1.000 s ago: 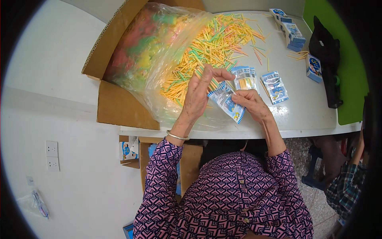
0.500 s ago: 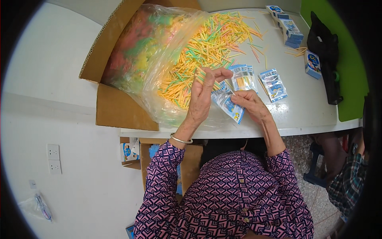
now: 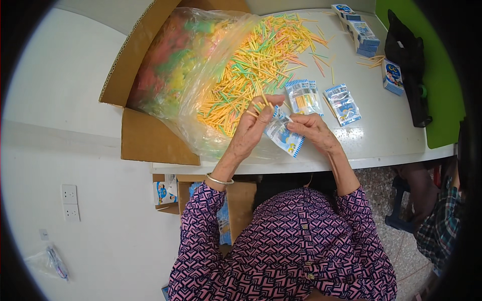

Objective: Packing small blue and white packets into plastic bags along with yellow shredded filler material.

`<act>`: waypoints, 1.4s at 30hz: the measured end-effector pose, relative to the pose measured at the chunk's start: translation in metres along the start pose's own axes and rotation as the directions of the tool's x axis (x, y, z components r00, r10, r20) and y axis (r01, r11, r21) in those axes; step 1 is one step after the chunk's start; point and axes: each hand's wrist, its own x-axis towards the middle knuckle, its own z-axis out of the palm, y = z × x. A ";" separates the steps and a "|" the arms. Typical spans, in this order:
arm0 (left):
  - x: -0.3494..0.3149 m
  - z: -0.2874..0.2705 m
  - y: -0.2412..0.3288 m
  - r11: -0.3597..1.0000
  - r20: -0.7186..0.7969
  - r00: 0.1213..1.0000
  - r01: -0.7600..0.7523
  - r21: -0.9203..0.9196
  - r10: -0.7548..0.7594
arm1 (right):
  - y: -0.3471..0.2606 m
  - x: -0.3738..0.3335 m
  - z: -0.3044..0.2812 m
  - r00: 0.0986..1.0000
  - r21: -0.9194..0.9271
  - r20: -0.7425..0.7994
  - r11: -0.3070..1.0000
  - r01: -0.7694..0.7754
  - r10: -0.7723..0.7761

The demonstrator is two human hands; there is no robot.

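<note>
My left hand [image 3: 247,133] is closed around several thin coloured sticks [image 3: 265,101], mostly yellow, whose ends stick out past the thumb. Its fingertips meet the upper edge of a small blue-and-white packet [image 3: 284,134]. From the other side, my right hand [image 3: 316,131] pinches that packet between thumb and fingers. The packet hangs tilted over the near part of the table; whether any sticks are inside it I cannot tell. Just beyond my hands lie packets with sticks showing through [image 3: 304,98], and another packet [image 3: 342,104] rests to their right.
A large heap of yellow, green and pink sticks [image 3: 271,50] spills from a clear plastic bag [image 3: 188,75] in a cardboard box [image 3: 150,138]. Small stacked boxes [image 3: 364,37] stand at the far right, beside a black object [image 3: 409,65] and a green panel [image 3: 442,100]. Another person's sleeve [image 3: 442,226] shows at right.
My left hand has turned and come lower, bringing the sticks against the packet's upper edge. The packet has shifted slightly left, still in my right hand.
</note>
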 end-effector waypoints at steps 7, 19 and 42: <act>0.001 -0.014 0.007 0.994 -0.068 0.995 0.073 0.080 -0.067 | 0.004 0.005 -0.003 0.994 -0.022 -0.052 0.995 0.095 -0.096; 0.013 -0.003 0.010 0.951 0.020 0.994 0.100 0.293 -0.110 | -0.005 0.004 -0.004 0.995 0.007 0.034 0.996 -0.093 0.093; -0.027 -0.035 -0.038 0.057 0.455 0.889 -0.457 0.888 0.045 | -0.011 -0.014 -0.029 0.972 -0.035 -0.234 0.999 -0.036 0.027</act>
